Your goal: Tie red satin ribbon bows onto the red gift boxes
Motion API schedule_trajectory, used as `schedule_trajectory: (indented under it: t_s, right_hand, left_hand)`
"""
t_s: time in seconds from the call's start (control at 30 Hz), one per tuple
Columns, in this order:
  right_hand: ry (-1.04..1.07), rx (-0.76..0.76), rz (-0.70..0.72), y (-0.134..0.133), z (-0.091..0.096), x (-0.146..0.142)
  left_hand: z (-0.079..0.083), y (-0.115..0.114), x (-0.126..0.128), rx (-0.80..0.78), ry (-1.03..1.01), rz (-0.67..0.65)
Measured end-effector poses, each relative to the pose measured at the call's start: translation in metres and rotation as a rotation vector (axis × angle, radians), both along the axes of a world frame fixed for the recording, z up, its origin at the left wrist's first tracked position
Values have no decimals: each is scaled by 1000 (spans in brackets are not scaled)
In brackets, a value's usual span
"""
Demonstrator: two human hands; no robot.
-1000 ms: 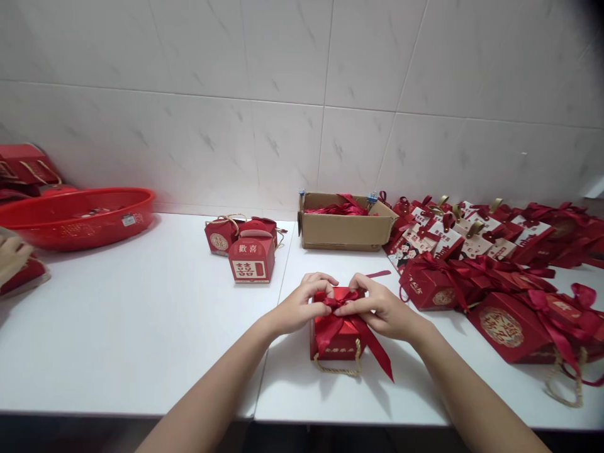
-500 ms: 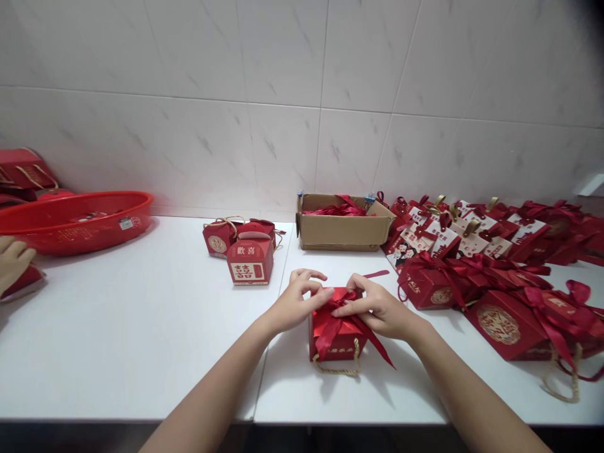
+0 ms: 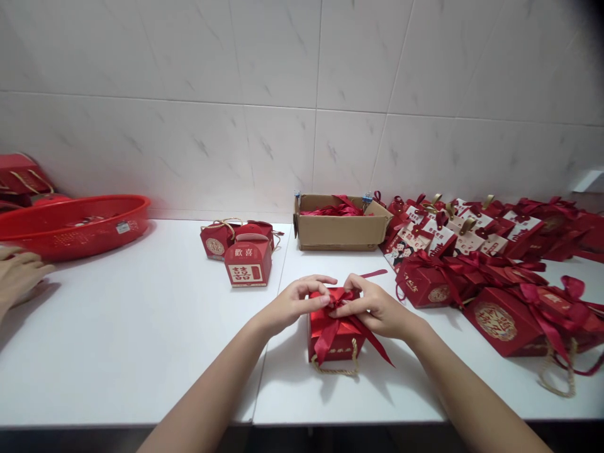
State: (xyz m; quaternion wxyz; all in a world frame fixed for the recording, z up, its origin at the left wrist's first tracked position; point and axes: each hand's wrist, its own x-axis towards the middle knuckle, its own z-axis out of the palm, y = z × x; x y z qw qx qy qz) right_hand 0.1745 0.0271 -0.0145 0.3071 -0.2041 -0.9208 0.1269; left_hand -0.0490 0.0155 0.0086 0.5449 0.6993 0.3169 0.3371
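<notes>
A red gift box (image 3: pixel 337 345) stands on the white table in front of me, a gold rope handle (image 3: pixel 336 370) hanging down its near side. Dark red ribbon (image 3: pixel 328 340) is knotted over its top, and two tails drape toward me. My left hand (image 3: pixel 302 302) is closed at the knot, thumb and fingers pinching the ribbon from the left. On the other side my right hand (image 3: pixel 372 305) also pinches the ribbon at the knot. The fingers partly cover the knot and the loops.
Behind the box is a cardboard box (image 3: pixel 342 231) of ribbons. Several red gift boxes (image 3: pixel 248 261) sit left of it. Many ribboned boxes (image 3: pixel 503 321) crowd the right side. At far left, another person's hand (image 3: pixel 21 277) is beside a red plastic basket (image 3: pixel 104 229).
My left fingers have shifted slightly at the knot; my right hand stays nearly in place. The other person's hand has moved right, and the red item under it no longer shows.
</notes>
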Motion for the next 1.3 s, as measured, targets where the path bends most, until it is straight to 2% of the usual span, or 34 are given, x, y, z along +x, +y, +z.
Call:
schedule_trajectory:
  t_s: [0.13,0.37,0.57,0.67,0.87,1.1,1.2,1.3]
  right_hand:
    - [12,-5,10,-1,1,-1]
    - [26,-5,14,-1,0,0]
    - [16,-21,10,0,-1,0]
    - [11,-36,11,0,-1,0]
    - [43,-24,10,-1,0,-1]
    - [37,-25,5,-1,0,-1]
    - [38,-26,2,-1,0,-2]
    - [46,-34,5,-1,0,-2]
  left_hand:
    - [0,-1,1,6,34,-43]
    - [2,0,0,30,132,10]
    - [-1,5,0,53,171,215]
    - [-3,4,0,61,232,261]
    - [0,0,-2,48,215,136]
    - [3,-1,2,92,225,168]
    - [4,0,3,26,159,180]
    - [4,1,3,-106,43,118]
